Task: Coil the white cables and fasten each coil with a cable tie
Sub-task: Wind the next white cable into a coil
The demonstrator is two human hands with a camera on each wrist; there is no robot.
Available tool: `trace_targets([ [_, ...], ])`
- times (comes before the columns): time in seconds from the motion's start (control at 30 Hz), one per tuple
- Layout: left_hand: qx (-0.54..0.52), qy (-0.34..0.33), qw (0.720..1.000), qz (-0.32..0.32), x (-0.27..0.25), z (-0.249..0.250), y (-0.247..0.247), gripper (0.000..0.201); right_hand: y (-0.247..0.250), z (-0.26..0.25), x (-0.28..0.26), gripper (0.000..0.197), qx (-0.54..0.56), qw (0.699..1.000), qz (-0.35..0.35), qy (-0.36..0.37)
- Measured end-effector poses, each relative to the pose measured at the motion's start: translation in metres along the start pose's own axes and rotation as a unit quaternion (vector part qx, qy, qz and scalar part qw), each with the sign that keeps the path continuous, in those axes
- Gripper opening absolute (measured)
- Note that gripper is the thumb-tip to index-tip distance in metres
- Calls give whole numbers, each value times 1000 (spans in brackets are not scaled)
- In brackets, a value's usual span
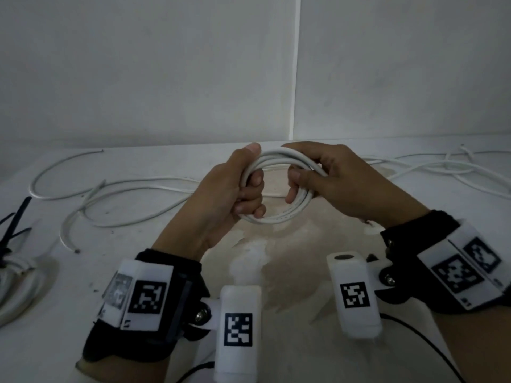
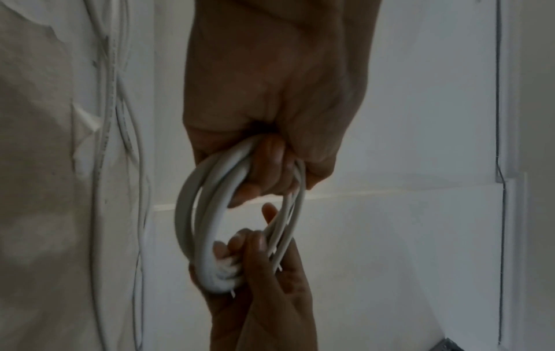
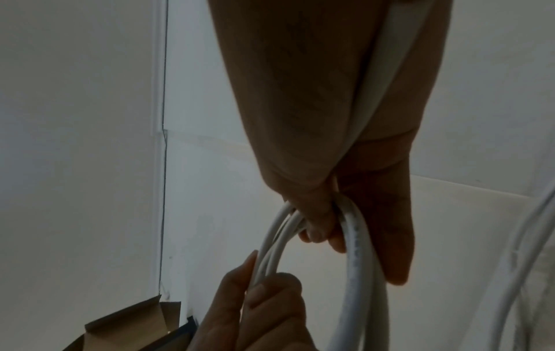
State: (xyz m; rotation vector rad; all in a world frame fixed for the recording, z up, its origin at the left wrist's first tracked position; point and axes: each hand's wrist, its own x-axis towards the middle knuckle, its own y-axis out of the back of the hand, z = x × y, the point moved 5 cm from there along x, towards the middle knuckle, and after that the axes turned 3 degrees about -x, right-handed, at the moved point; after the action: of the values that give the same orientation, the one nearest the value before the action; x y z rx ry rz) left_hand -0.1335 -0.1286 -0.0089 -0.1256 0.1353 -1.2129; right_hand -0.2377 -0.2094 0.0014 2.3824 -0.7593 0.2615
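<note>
Both hands gripped one coil [image 1: 279,186] of white cable above the table [image 1: 290,272]: left hand [image 1: 229,194] curled round its left side, right hand [image 1: 329,183] round its right. Loose cables [image 1: 124,194] lay left of the coil, black ties [image 1: 13,225] farther left.

From the left wrist, fingers [image 2: 270,171] wrapped the coil [image 2: 210,213].

From the right wrist, the right hand [image 3: 345,178] closed round the coil [image 3: 357,249]; a cardboard box [image 3: 132,327] sat below.

White worktop [image 1: 138,272] with a beige worn patch [image 1: 290,244] at near centre. Pale wall panels [image 1: 138,64] stand behind, joined by a vertical seam [image 1: 295,78]. An open cardboard box [image 3: 129,325] appears in the right wrist view.
</note>
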Motion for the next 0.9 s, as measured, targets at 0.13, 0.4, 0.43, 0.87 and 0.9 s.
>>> trace_targets([
  [0.13, -11, -20, 998, 60, -1, 2, 1, 46, -2, -2, 1, 20, -12, 1000, 24, 3],
  [0.4, -55, -35, 994, 93, -3, 3, 3, 47, -2, -4, 1, 39, 35, 998, 47, -22],
  [0.43, -69, -41, 992, 99, -3, 5, 4, 47, 2, -2, 1, 36, 28, 998, 52, -36],
  [0.87, -156, -63, 979, 110, -7, 16, 7, 46, 14, -3, 1, 16, -57, 991, 110, -56],
  [0.9, -163, -64, 978, 113, -7, 17, 8, 46, 10, -3, 1, 18, -60, 993, 78, -60],
])
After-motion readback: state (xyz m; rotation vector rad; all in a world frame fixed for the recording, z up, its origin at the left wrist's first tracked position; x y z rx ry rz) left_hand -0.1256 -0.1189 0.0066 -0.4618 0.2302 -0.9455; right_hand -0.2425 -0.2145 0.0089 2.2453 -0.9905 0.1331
